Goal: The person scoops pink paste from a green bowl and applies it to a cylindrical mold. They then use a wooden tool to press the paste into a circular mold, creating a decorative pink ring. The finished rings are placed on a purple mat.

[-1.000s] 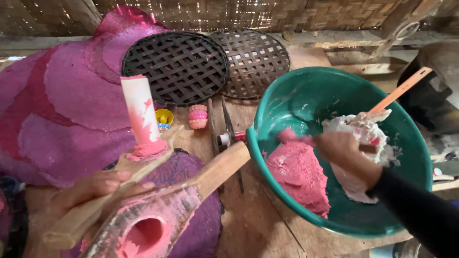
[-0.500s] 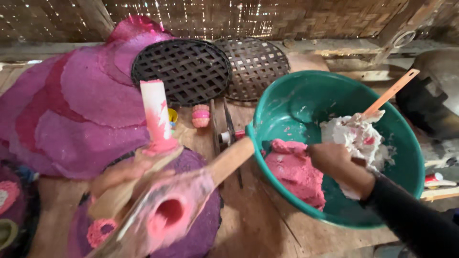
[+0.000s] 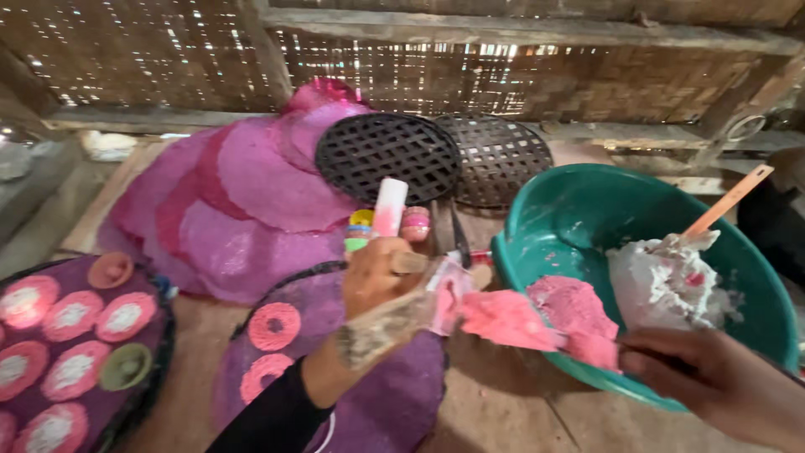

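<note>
My left hand [image 3: 373, 277] has swung its closed-fisted grip on the wooden paddle [image 3: 402, 315] up beside the teal basin [image 3: 537, 226], where my right hand [image 3: 713, 382], fingers curled shut, now pulls pink dough [image 3: 537, 319] over the rim.

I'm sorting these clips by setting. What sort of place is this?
Probably a rustic home workshop for handmade dough snacks: woven bamboo walls, a teal basin of pink and white dough, and pink discs spread on a mat. The left hand holds a wooden tool.
</note>
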